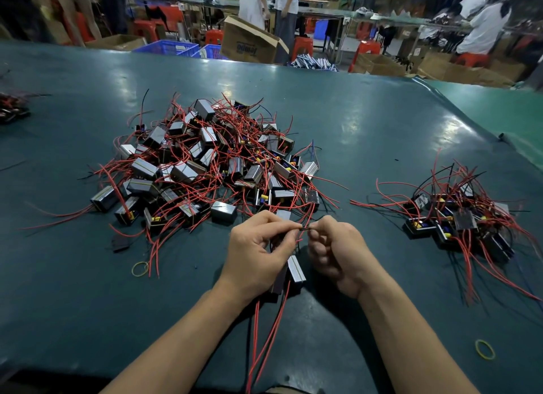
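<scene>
Just beside pile (205, 164), left hand (258, 254) and right hand (338, 252) pinch wire (304, 228).

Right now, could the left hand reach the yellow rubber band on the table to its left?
Probably yes: only bare table lies between the left hand and the rubber band. But it pinches a black wire, so it would first have to let go.

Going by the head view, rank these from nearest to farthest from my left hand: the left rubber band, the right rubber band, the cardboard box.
1. The left rubber band, on the table just left of the left hand.
2. The right rubber band, out past the right hand, towards the near edge.
3. The cardboard box, beyond the table's far edge.
</scene>
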A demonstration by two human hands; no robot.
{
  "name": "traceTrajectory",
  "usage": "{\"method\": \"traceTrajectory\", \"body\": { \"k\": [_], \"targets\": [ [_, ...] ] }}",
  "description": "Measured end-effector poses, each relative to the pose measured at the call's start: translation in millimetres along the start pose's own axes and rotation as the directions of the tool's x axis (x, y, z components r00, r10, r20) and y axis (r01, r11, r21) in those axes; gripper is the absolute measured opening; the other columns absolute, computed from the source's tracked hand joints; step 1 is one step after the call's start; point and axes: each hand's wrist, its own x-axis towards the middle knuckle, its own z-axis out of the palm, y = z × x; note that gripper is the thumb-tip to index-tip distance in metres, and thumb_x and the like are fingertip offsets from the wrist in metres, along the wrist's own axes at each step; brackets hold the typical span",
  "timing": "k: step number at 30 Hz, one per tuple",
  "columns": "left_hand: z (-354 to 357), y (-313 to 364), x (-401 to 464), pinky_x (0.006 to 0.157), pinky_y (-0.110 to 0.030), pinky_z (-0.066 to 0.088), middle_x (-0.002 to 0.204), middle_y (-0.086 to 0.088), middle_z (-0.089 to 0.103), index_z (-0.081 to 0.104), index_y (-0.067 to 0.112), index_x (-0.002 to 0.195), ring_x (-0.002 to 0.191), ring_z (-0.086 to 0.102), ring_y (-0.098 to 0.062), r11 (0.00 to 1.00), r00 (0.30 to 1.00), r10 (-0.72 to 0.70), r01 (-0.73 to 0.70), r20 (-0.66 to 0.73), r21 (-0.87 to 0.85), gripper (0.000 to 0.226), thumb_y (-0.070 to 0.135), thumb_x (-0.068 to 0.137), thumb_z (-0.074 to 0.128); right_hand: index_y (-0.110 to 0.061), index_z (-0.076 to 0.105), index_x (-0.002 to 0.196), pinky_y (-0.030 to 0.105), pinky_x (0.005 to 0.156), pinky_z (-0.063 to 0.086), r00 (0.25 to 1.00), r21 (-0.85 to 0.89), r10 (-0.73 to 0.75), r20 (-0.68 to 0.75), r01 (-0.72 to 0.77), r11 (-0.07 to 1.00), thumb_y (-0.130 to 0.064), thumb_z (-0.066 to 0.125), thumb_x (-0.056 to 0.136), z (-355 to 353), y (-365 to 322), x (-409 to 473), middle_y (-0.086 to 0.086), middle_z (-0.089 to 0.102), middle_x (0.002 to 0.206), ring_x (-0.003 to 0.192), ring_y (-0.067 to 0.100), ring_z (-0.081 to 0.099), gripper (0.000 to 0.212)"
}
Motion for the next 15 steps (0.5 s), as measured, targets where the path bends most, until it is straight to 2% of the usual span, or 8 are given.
{"method": "traceTrajectory", "body": {
  "k": [2,4,6,8,11,13,15],
  "targets": [
    [-2,-2,1,0.061,-0.011,0.043,0.080,0.000,0.066,0.077,0.010,0.089,0.067,0.060,-0.004,1.000,1.000,-0.027,0.027,-0.008,-0.010,0.011,0.003,0.083,0.071,-0.011,0.058,0.072,0.018,0.033,0.029,0.972,-0.113,-0.233,-0.004,0.232,0.966,-0.019,0.054,0.096,-4,6,-5,0.000,0.050,0.053,0.038,0.012,0.038,0.025],
    [-4,-3,1,0.061,-0.012,0.043,0.082,0.001,0.068,0.077,0.012,0.089,0.068,0.061,-0.004,0.997,0.997,-0.075,0.075,-0.004,-0.033,0.012,0.002,0.083,0.072,-0.014,0.065,0.097,0.026,0.039,0.043,0.887,-0.224,-0.459,0.051,0.458,0.860,-0.019,0.061,0.094,-12,8,-9,0.002,0.062,0.069,0.051,0.015,0.053,0.008],
    [-4,-2,0,0.062,-0.013,0.043,0.082,0.001,0.069,0.077,0.012,0.088,0.069,0.061,-0.004,0.993,0.994,-0.106,0.106,0.014,-0.043,0.012,0.002,0.084,0.072,-0.019,0.068,0.110,0.028,0.056,0.053,0.782,-0.391,-0.612,0.119,0.603,0.695,-0.010,0.068,0.087,-22,9,-8,0.001,0.067,0.083,0.064,0.014,0.061,0.024],
    [-4,-2,1,0.063,-0.015,0.044,0.083,0.000,0.069,0.077,0.011,0.088,0.070,0.061,-0.005,0.989,0.991,-0.133,0.135,0.033,-0.058,0.011,0.002,0.084,0.072,-0.015,0.073,0.104,0.031,0.063,0.056,0.680,-0.555,-0.712,0.178,0.667,0.498,-0.003,0.074,0.082,-26,8,-6,-0.003,0.069,0.086,0.070,0.012,0.064,0.025],
    [-5,-3,2,0.064,-0.017,0.045,0.082,0.000,0.070,0.077,0.011,0.087,0.071,0.062,-0.006,0.982,0.984,-0.166,0.170,0.057,-0.083,0.011,0.002,0.084,0.072,-0.003,0.076,0.094,0.030,0.064,0.056,0.525,-0.621,-0.810,0.262,0.734,0.275,0.000,0.075,0.080,-26,9,-3,0.001,0.070,0.085,0.071,0.011,0.064,0.014],
    [-5,-4,3,0.065,-0.018,0.046,0.082,-0.001,0.070,0.077,0.011,0.088,0.071,0.062,-0.007,0.977,0.980,-0.183,0.190,0.075,-0.096,0.010,0.003,0.084,0.072,-0.001,0.075,0.091,0.028,0.063,0.053,0.461,-0.642,-0.829,0.317,0.748,0.170,-0.002,0.074,0.082,-26,9,-1,0.004,0.069,0.082,0.070,0.014,0.064,0.010],
    [-6,-4,3,0.066,-0.020,0.047,0.083,-0.001,0.070,0.077,0.010,0.089,0.072,0.063,-0.009,0.975,0.979,-0.184,0.193,0.085,-0.110,0.010,0.003,0.085,0.071,0.000,0.074,0.092,0.026,0.064,0.051,0.451,-0.642,-0.823,0.346,0.753,0.142,-0.006,0.070,0.086,-25,10,-1,0.003,0.068,0.079,0.068,0.016,0.063,0.009]
  ]
}}
